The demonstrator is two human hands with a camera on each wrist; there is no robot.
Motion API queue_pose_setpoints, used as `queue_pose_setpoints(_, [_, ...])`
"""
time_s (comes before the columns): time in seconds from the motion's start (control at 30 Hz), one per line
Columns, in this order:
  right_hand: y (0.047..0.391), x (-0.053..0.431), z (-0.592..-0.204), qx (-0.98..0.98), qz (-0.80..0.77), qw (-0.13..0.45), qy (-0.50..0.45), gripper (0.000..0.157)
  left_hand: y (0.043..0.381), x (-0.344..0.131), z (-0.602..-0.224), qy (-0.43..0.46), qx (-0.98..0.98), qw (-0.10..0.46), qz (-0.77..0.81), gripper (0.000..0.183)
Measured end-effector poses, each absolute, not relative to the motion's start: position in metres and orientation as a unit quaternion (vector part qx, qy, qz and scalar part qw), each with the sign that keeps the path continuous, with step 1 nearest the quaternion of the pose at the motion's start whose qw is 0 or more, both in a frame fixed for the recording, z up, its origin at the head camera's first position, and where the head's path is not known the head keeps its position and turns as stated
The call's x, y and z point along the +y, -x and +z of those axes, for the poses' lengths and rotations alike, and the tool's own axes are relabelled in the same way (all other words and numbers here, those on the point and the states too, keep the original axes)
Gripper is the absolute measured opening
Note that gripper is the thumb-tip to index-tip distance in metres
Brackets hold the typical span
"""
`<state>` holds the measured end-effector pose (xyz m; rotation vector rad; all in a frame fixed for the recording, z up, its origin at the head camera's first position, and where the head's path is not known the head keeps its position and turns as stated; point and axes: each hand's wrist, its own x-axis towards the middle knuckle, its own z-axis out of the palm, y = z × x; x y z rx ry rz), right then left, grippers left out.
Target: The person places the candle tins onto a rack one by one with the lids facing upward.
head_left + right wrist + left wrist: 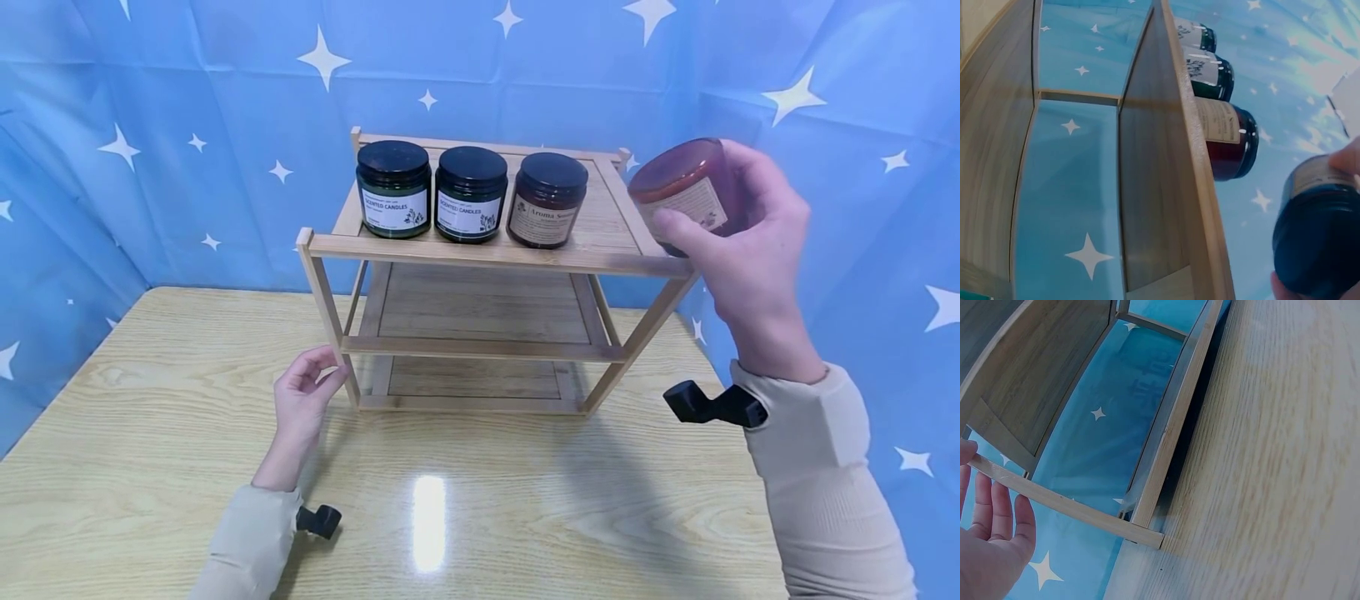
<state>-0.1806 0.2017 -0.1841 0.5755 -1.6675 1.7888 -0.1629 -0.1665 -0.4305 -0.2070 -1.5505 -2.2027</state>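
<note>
My right hand grips an amber candle jar just above the right front corner of a three-tier wooden rack. That jar is tilted, glass base upward; its dark lid faces the camera in the right wrist view. Down at the rack's left front leg, my left hand pinches the wood between thumb and fingers. Along the top shelf's front stand two green candle jars with white labels and a brown candle jar with a beige label, all lidded and upright.
The rack stands on a light wood-grain table. A blue curtain with white stars hangs behind and on both sides. Two lower shelves sit beneath the top one. Black wrist mounts stick out from both sleeves.
</note>
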Motion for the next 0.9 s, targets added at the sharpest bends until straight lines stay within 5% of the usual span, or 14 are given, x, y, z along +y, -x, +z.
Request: queue_pose_setpoints(0.9, [0.1857,0.2055,-0.1854,-0.661,0.674,0.297,-0.143,0.054,0.1637,-0.1674,-0.4316,0.085,-0.558,0.223,-0.795,0.037])
